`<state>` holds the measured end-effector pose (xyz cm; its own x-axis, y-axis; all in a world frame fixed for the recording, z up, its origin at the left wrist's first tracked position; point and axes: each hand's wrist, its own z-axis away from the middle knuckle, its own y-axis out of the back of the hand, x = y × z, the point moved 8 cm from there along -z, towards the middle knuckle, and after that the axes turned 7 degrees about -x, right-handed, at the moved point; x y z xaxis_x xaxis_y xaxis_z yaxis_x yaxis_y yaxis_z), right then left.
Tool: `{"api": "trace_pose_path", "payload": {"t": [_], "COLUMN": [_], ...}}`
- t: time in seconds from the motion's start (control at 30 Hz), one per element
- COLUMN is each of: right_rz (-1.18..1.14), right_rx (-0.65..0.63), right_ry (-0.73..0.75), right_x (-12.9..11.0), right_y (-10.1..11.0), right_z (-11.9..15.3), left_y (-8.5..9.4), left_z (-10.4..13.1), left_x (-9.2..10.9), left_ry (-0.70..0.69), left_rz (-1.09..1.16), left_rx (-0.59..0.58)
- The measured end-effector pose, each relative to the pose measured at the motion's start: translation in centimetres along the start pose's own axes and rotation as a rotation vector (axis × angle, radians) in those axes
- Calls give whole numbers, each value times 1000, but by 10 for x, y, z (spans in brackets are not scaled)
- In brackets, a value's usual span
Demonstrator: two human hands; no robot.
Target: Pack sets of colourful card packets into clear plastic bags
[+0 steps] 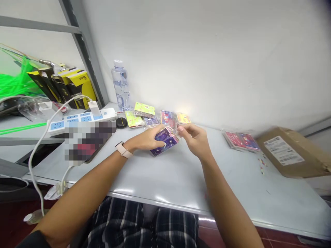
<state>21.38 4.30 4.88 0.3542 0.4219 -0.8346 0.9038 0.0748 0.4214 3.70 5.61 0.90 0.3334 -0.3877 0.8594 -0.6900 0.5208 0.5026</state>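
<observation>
The left hand (pixel 147 138) grips a purple card stack (pixel 168 142), apparently steadying it, while the right hand (pixel 198 140) pinches seemingly clear wrapping (pixel 177 131) at its far right.

Grey table (pixel 160 179), card packs (pixel 240 140), bottle (pixel 121 88), carton (pixel 292 151)

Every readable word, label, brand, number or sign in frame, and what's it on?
No text reads reliably.
Yellow-and-black box: dark lettering, too blurred.
White label on cardboard box: print too small, blurred.
Purple card stack: any print too small.
</observation>
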Motion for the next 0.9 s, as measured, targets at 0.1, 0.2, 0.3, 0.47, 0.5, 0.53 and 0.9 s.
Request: {"api": "trace_pose_path", "payload": {"t": [0.1,0.2,0.3,0.47,0.5,0.53,0.9], "right_rz": [-193,-266,-264,-73,-25,14,46], "right_rx": [84,148,189,318,290,248,-143], "right_ry": [-100,-151,-177,-32,-13,-12,-202], "right_x": [20,32,38,24,21,20,33], "right_y": [2,0,0,19,19,18,-10], "right_z": [6,10,11,16,15,15,11], "left_y": [0,-3,-11,-15,-15,-15,-21], "left_z": [2,1,-2,-3,-2,-1,2], "left_x": [2,7,6,5,6,8,21], "left_ry": [18,11,25,-11,-40,-67,-244], "left_rz": [-65,-171,-280,-408,-445,-482,-676], "left_rx": [15,63,84,185,200,212,217]}}
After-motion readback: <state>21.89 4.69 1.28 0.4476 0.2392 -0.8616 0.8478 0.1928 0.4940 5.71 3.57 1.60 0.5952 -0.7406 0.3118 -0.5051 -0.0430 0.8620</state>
